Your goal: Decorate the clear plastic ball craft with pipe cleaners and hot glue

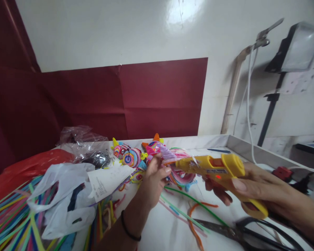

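Two hands busy here: my right hand (251,186) grips the yellow glue gun (217,169), nozzle at the pink pipe-cleaner piece (164,153) my left hand (153,181) pinches shut over the table (167,226). Couple swirly figures (131,156) look done, but loads of loose pipe cleaners (13,219) remain, so I'd guess roughly midway.
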Tool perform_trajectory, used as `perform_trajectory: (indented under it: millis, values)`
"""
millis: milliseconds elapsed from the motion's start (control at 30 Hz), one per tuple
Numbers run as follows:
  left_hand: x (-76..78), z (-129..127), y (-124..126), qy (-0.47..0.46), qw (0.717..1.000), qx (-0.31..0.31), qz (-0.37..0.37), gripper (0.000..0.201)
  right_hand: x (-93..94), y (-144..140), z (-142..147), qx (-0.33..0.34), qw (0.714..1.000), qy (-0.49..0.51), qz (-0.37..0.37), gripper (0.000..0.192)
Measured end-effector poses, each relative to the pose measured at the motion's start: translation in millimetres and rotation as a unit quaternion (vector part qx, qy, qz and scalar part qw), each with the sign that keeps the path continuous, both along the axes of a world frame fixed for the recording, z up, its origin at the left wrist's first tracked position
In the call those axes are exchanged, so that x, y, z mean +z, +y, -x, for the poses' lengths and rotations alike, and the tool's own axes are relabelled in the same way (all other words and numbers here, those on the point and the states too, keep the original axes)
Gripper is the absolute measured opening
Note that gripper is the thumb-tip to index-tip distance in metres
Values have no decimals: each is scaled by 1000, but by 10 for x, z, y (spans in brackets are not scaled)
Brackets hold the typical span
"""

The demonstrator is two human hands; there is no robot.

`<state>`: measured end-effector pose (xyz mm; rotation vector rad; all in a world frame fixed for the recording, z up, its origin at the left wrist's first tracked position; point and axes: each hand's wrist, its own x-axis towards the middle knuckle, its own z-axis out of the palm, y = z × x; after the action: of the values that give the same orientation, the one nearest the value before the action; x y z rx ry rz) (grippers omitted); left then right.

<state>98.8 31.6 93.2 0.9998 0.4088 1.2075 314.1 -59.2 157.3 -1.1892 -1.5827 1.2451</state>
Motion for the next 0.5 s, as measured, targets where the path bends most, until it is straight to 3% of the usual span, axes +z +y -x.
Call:
perform_trajectory:
  millis: [333, 500]
  values:
    - [6, -12, -10, 3, 1000, 3, -1, 51, -60, 76, -71, 50, 998, 10, -29, 45]
    - [10, -13, -7, 1, 1000, 1, -8, 51, -19, 27, -9, -10, 999, -5, -33, 48]
